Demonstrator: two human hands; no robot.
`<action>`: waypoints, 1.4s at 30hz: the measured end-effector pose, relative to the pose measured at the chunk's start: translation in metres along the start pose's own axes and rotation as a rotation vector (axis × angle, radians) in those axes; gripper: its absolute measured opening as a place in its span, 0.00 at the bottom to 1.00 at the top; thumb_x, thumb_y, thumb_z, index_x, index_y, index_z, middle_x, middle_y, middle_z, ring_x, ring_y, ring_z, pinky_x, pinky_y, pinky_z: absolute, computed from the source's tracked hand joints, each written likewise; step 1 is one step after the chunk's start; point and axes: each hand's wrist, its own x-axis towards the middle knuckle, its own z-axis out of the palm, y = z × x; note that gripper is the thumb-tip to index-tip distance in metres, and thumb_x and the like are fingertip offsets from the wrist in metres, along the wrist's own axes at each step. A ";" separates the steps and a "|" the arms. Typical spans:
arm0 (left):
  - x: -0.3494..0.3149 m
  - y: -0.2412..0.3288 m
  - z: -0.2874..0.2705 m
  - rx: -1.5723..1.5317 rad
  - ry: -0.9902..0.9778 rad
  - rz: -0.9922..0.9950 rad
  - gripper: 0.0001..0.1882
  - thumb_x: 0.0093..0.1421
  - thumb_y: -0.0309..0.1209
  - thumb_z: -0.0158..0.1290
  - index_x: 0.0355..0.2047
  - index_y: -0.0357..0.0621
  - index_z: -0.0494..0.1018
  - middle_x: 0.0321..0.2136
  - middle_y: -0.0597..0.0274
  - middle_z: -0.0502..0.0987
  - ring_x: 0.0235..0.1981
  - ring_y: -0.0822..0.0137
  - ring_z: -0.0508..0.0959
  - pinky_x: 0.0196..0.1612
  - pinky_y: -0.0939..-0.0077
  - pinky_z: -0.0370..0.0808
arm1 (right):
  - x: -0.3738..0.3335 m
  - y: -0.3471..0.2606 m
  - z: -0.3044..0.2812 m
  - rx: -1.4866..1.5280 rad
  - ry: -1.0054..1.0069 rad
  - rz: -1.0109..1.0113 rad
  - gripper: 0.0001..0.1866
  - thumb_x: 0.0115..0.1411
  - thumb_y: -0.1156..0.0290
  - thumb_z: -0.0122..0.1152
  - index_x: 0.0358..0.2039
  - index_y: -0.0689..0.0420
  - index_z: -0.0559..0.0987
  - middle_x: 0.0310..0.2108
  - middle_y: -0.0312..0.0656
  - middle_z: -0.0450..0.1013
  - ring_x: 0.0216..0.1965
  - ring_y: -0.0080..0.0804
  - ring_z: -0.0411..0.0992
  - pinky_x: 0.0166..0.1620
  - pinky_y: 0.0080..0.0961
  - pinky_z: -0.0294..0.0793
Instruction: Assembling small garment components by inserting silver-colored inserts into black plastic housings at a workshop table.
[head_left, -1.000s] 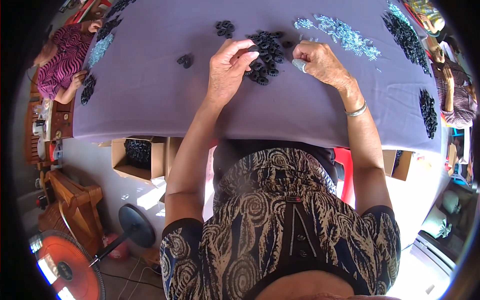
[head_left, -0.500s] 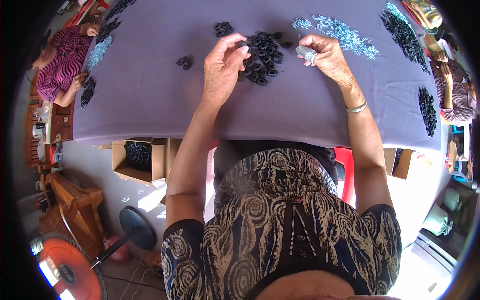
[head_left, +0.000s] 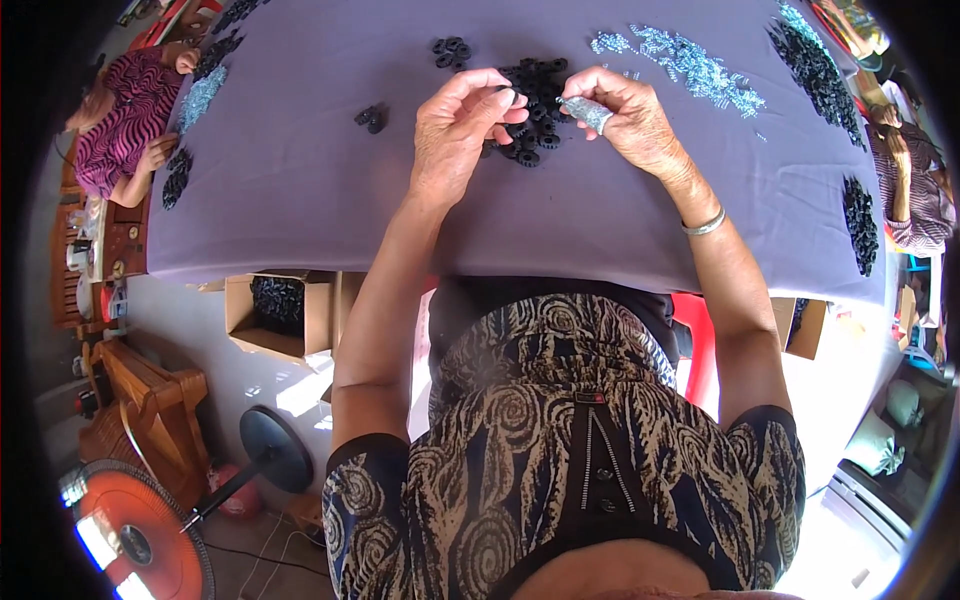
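Between the thumb and fingers of my left hand (head_left: 455,125) is a small black part, mostly covered by the fingertips. My right hand (head_left: 635,120) is closed around a short greyish-silver piece (head_left: 588,113), with its tip pointing toward the left hand. What that piece is made of I cannot make out. Both hands hover over a pile of black ridged round parts (head_left: 535,110) on the purple-grey tablecloth (head_left: 300,200). To the right of the pile lie many small shiny metal pieces, like springs (head_left: 700,70), loosely scattered.
Smaller groups of black parts lie at the far middle (head_left: 450,52) and left (head_left: 371,118). Other people sit at the left (head_left: 130,110) and right (head_left: 910,160) edges with their own heaps. Below the table stands a cardboard box (head_left: 280,315); a fan (head_left: 140,530) stands lower left.
My right hand has moved left, bringing the greyish piece from beside the springs to the edge of the black pile. My left hand has shifted slightly right, still holding the black part.
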 end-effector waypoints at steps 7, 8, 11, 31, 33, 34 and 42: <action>-0.006 0.001 0.011 -0.037 -0.059 -0.052 0.10 0.63 0.30 0.49 0.42 0.39 0.71 0.33 0.54 0.78 0.34 0.64 0.80 0.32 0.76 0.75 | -0.003 -0.012 0.019 0.015 0.038 -0.105 0.06 0.59 0.78 0.56 0.38 0.59 0.76 0.31 0.29 0.73 0.29 0.13 0.68 0.31 0.13 0.71; -0.006 0.000 0.013 -0.049 -0.054 -0.053 0.09 0.62 0.30 0.50 0.41 0.40 0.71 0.33 0.56 0.78 0.33 0.66 0.80 0.30 0.78 0.75 | -0.003 -0.013 0.019 0.016 0.051 -0.119 0.06 0.59 0.78 0.56 0.38 0.59 0.76 0.31 0.29 0.72 0.29 0.13 0.68 0.31 0.13 0.70; -0.007 0.000 0.015 -0.067 -0.050 -0.062 0.09 0.62 0.30 0.51 0.40 0.40 0.72 0.33 0.58 0.78 0.33 0.68 0.80 0.28 0.80 0.75 | -0.003 -0.010 0.019 0.009 0.068 -0.131 0.05 0.59 0.77 0.56 0.37 0.59 0.76 0.31 0.29 0.72 0.29 0.14 0.68 0.32 0.14 0.70; -0.007 -0.004 0.011 -0.013 -0.134 -0.093 0.12 0.58 0.26 0.55 0.43 0.38 0.74 0.31 0.60 0.77 0.31 0.69 0.78 0.30 0.78 0.75 | -0.002 -0.008 0.011 0.118 -0.049 -0.114 0.05 0.59 0.79 0.55 0.36 0.60 0.75 0.32 0.30 0.71 0.32 0.14 0.67 0.34 0.14 0.69; -0.008 -0.005 0.010 0.012 -0.176 -0.149 0.13 0.59 0.26 0.54 0.45 0.38 0.73 0.32 0.59 0.78 0.31 0.69 0.79 0.30 0.79 0.75 | -0.002 -0.009 0.012 0.136 -0.054 -0.108 0.05 0.60 0.78 0.55 0.37 0.60 0.75 0.31 0.30 0.71 0.31 0.14 0.67 0.33 0.14 0.68; -0.008 -0.006 0.010 0.013 -0.176 -0.149 0.13 0.59 0.26 0.54 0.45 0.38 0.73 0.32 0.59 0.78 0.31 0.69 0.79 0.30 0.79 0.75 | -0.003 -0.010 0.012 0.132 -0.069 -0.091 0.04 0.60 0.78 0.55 0.36 0.59 0.75 0.31 0.29 0.71 0.30 0.14 0.67 0.33 0.14 0.68; -0.005 -0.007 0.005 0.103 -0.232 -0.028 0.12 0.58 0.26 0.55 0.43 0.37 0.75 0.31 0.59 0.78 0.31 0.70 0.78 0.28 0.80 0.73 | 0.002 -0.012 0.013 0.147 -0.046 -0.001 0.04 0.57 0.79 0.56 0.33 0.59 0.75 0.25 0.29 0.71 0.25 0.12 0.65 0.26 0.12 0.65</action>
